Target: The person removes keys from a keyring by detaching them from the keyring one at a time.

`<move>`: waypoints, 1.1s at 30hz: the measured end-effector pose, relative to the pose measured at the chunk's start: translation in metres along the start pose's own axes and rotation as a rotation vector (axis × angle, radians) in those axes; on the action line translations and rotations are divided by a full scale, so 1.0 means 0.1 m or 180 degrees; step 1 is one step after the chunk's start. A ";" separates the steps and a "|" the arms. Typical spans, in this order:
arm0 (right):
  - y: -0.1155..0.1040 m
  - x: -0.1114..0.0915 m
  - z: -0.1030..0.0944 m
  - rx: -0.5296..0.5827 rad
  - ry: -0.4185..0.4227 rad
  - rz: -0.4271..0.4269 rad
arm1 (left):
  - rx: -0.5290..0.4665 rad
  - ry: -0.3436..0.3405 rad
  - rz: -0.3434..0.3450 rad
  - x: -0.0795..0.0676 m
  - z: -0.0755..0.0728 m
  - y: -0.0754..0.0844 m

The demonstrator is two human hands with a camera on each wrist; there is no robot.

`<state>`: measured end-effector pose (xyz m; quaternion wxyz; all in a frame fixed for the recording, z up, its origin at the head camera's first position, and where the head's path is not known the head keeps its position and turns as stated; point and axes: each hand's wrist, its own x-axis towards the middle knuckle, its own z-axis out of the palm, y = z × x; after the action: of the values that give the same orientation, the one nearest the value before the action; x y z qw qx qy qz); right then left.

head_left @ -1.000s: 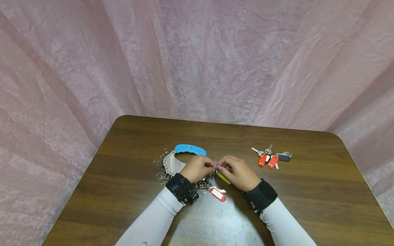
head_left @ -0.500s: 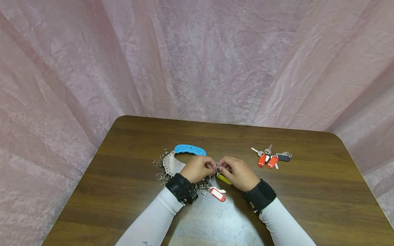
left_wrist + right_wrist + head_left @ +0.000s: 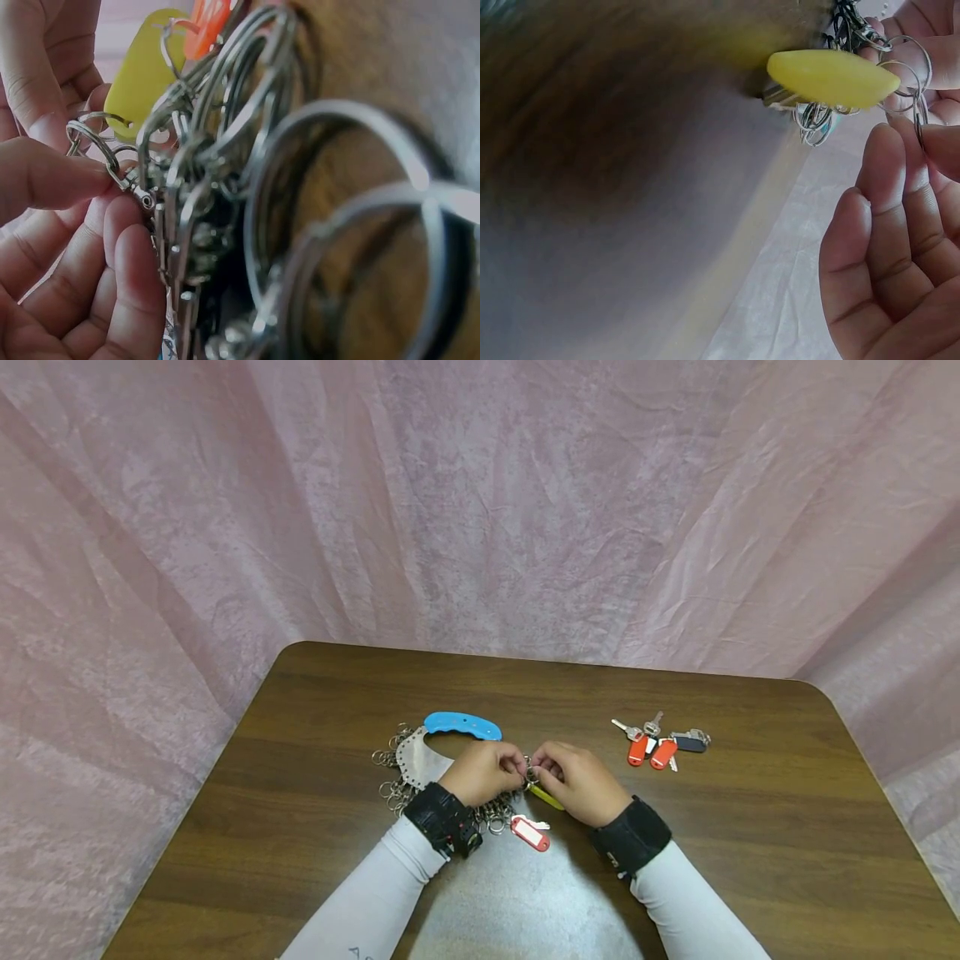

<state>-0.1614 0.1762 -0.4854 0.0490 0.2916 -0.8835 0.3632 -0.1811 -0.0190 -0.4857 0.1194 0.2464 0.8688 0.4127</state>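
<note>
My left hand (image 3: 483,772) pinches a small metal connector (image 3: 135,184) at the edge of a metal key-ring holder (image 3: 422,762) with a blue handle (image 3: 463,724). Facing it, my right hand (image 3: 587,781) pinches a split key ring (image 3: 919,112) between thumb and fingertips. That ring links with other rings by the left fingertips. A yellow key tag (image 3: 832,78) hangs from the linked rings, below the right fingers in the head view. Several bare rings (image 3: 337,187) crowd beside the left hand. A red key tag (image 3: 530,834) with a key lies just below the holder.
To the right on the wooden table (image 3: 750,827) lie loose keys (image 3: 628,729) with orange tags (image 3: 663,754) and a dark fob (image 3: 690,744). A pink curtain (image 3: 480,510) hangs behind the table's far edge.
Both hands stay almost in place, still pinching the metal pieces. The yellow tag has tilted slightly, and the ring between the fingertips has shifted a little.
</note>
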 end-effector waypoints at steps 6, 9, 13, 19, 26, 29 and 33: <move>0.00 0.00 0.00 -0.0014 0.0008 0.0017 | -0.0113 0.0000 0.0020 -0.01 -0.01 0.00; 0.00 0.00 0.00 -0.0005 0.0002 0.0032 | -0.0194 0.0007 0.0047 -0.01 -0.01 0.00; 0.00 0.00 0.00 0.0006 -0.0018 0.0042 | -0.0272 -0.0009 0.0073 -0.01 -0.01 0.00; 0.01 0.00 0.00 0.0010 -0.0019 0.0032 | -0.0281 -0.0014 0.0046 -0.01 -0.01 0.00; 0.00 0.00 -0.01 -0.0035 -0.0032 0.0032 | -0.0325 -0.0027 0.0003 -0.01 -0.02 0.01; 0.00 0.00 -0.01 -0.0053 -0.0034 0.0031 | -0.0350 -0.0039 -0.0005 -0.01 -0.03 0.01; -0.01 0.00 -0.01 -0.0088 -0.0049 0.0007 | -0.0375 -0.0058 -0.0002 -0.01 -0.03 0.01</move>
<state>-0.1610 0.1766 -0.4844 0.0459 0.2926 -0.8892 0.3488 -0.1815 -0.0208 -0.4830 0.1417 0.2424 0.8419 0.4608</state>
